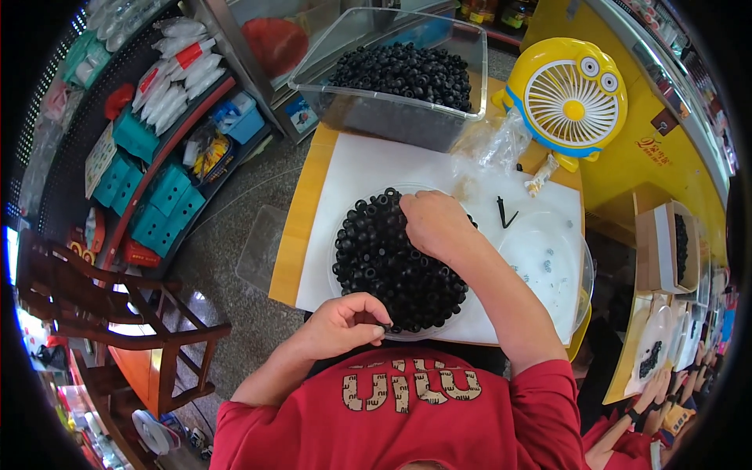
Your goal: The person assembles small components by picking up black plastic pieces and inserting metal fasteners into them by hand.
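Observation:
Small black ring-shaped plastic parts fill a round clear tray on the white-topped table. At the tray's near edge my left hand pinches one black ring part between thumb and forefinger. My right hand is over the far right side of the heap, its fingers curled together and touching the parts. Whatever its fingertips hold is hidden. Right of the heap lies a thin black V-shaped piece, beside a clear round tray with a few small clear bits.
A large clear bin heaped with similar black parts stands at the table's back. A yellow fan, crumpled plastic bag and small wrapped packet are at the back right. Left are a wooden chair and shelves; other people's hands work far right.

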The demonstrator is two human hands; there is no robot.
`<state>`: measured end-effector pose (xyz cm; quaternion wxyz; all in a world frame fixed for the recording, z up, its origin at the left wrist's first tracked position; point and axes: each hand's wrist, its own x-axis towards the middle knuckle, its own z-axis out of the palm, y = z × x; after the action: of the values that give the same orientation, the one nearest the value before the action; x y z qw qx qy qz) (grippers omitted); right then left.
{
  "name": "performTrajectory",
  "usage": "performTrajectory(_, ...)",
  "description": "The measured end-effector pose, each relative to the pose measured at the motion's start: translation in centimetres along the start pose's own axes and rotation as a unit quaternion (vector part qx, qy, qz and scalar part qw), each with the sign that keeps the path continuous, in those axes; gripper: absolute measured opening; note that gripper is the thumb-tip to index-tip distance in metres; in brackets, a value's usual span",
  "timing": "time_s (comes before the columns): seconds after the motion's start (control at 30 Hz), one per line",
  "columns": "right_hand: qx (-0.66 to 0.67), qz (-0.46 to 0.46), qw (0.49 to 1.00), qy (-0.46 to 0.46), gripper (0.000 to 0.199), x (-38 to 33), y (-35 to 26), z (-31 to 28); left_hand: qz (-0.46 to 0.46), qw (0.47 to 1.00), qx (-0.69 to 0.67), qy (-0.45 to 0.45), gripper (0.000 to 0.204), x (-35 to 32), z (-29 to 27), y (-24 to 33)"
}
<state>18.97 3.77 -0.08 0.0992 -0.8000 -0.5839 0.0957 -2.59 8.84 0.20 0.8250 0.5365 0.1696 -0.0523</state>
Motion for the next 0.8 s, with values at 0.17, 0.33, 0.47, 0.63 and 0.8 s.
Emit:
performTrajectory(0.17, 0.021, -0.046, 0.997, 0.061, 0.009, -1.3, 0.5, 0.9, 0.0, 1.0, -0.003, 0.001, 0.013, 0.1, 0.1, -0.3)
performTrajectory(0.33, -0.008, -0.051, 0.998, 0.019, 0.009, -1.0, 0.5, 0.8, -0.009, 1.0, -0.001, -0.006, 0.012, 0.3, 0.4, 0.0)
performTrajectory(0.47, 0.028, -0.043, 0.997, 0.062, 0.012, -1.5, 0.9, 0.8, 0.001, 1.0, -0.004, 0.001, 0.015, 0.2, 0.3, -0.1)
performTrajectory(0.63, 0.312, 0.008, 0.946, 0.087, 0.011, -4.6, -0.4, -1.9, 0.045, 0.995, -0.047, 0.079, 0.024, 1.4, 0.9, 0.0)
performTrajectory(0.8, 0.526, 0.018, 0.85, 0.014, 0.01, -8.0, -0.7, -1.8, 0.08, 0.989, 0.019, 0.122, 0.032, 2.8, 2.6, 0.6)
